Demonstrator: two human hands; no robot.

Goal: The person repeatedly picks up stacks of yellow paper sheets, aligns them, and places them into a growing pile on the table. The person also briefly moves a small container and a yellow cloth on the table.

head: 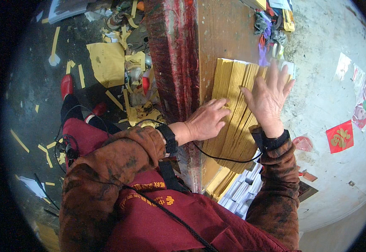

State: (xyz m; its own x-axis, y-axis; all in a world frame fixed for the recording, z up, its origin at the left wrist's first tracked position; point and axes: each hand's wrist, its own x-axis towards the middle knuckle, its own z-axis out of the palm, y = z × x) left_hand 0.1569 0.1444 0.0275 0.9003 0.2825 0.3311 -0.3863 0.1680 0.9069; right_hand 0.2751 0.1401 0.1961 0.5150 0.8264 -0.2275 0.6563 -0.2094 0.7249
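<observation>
A thick row of yellow paper pieces [230, 141], packed side by side with their long edges up, lies on a brown wooden tabletop [225, 28]. White paper shows at its far end. My left hand [206, 121] rests at the near side of the row, fingers slightly bent and apart, gripping nothing. Over the far right part of the row, my right hand [271, 91] is spread palm down with its thumb out. Its fingertips are blurred, and I cannot tell whether they touch the paper. A black cord [227, 159] runs across the row's lower part.
White paper stacks [241, 192] and more yellow paper [221, 182] sit below the row. Coloured bags [266, 28] lie at the tabletop's far end by a pale wall [318, 94]. Left of the red-stained table edge [176, 63], yellow scraps [115, 100] litter the dark floor.
</observation>
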